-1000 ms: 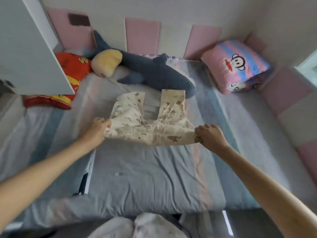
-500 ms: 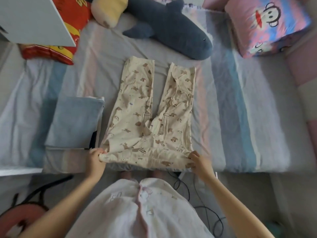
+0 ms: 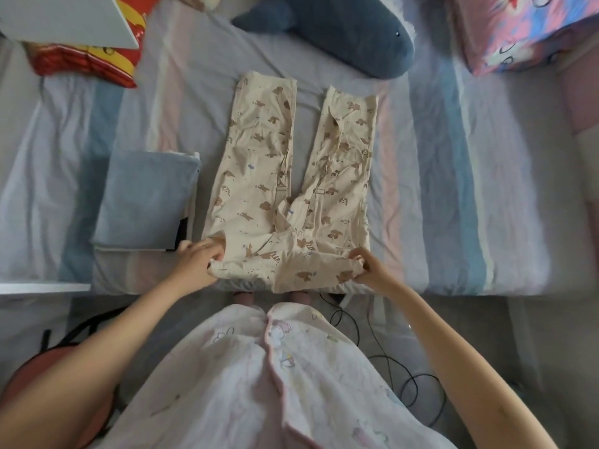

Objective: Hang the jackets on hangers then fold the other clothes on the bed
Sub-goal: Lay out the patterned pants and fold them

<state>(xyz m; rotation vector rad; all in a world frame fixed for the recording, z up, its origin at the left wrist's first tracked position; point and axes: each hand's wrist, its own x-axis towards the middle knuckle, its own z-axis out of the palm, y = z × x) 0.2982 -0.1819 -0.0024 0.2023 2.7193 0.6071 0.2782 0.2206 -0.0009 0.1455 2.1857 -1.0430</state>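
At the bed's point(image 3: 486, 222) near edge, the patterned trousers point(image 3: 285, 176) are lying flat, legs pointing away; the left hand point(image 3: 197, 264) and right hand point(image 3: 366, 267) are each pinching a waistband corner, seemingly keeping it taut for folding.

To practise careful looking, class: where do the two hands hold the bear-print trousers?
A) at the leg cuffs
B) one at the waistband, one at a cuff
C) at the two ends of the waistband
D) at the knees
C: the left hand and the right hand each grip one end of the waistband of the trousers, whose legs lie flat on the bed, pointing away.
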